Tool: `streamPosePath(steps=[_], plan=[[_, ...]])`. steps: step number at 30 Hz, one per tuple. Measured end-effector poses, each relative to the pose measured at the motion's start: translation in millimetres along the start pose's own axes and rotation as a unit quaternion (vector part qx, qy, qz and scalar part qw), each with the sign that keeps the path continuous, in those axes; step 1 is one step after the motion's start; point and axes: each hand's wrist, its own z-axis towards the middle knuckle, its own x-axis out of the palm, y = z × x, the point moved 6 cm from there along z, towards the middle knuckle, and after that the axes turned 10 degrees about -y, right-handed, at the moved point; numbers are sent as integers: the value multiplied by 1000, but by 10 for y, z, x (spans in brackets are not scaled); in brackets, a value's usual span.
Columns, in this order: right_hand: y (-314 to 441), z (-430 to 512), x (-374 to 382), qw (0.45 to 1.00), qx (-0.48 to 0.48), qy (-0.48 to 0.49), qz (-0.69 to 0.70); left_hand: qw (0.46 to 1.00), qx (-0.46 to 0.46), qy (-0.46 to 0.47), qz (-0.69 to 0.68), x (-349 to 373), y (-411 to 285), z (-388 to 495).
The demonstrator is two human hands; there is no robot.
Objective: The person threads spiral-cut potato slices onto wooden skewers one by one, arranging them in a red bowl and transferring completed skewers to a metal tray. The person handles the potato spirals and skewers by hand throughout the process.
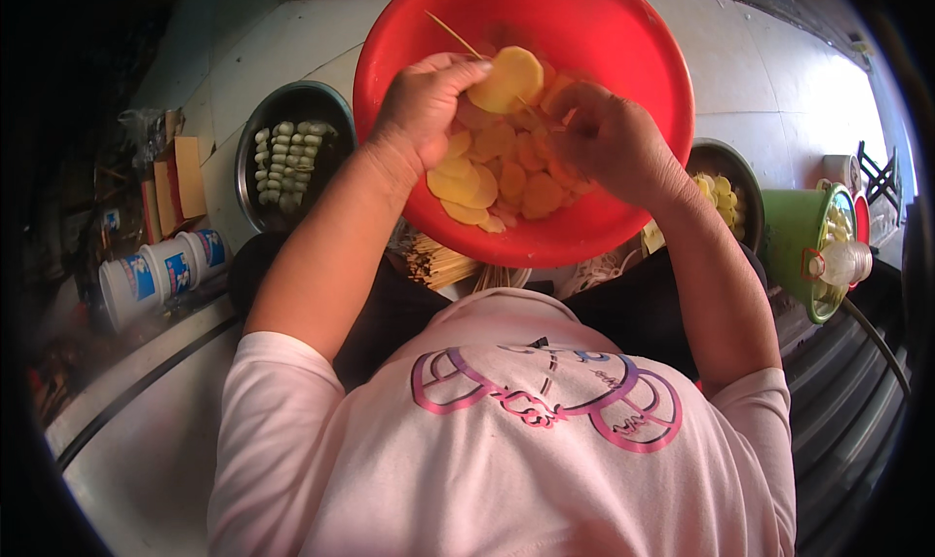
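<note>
My left hand pinches a round yellow slice, likely potato, together with a thin wooden skewer. The skewer slants out past the thumb toward the upper left, and its other end shows at the slice's lower right. Just to the right hovers my right hand, blurred, with fingers curled; whether anything sits between them is unclear. Both hands are over a large red plastic basin. Many loose slices lie inside it, partly hidden under the right hand.
A metal bowl at left holds skewered pale green-white pieces. Bundled wooden sticks lie below the basin. At right are another metal bowl with yellow slices, a green bucket and a clear plastic bottle. White tubs stand far left.
</note>
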Motion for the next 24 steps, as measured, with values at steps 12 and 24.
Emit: streamPosePath(steps=[12,24], plan=[[-18,26,-129,993,67,-17,96,980,64,23,188,48,-120,-21],[-51,34,-72,995,17,-13,94,570,104,26,814,-275,408,429]])
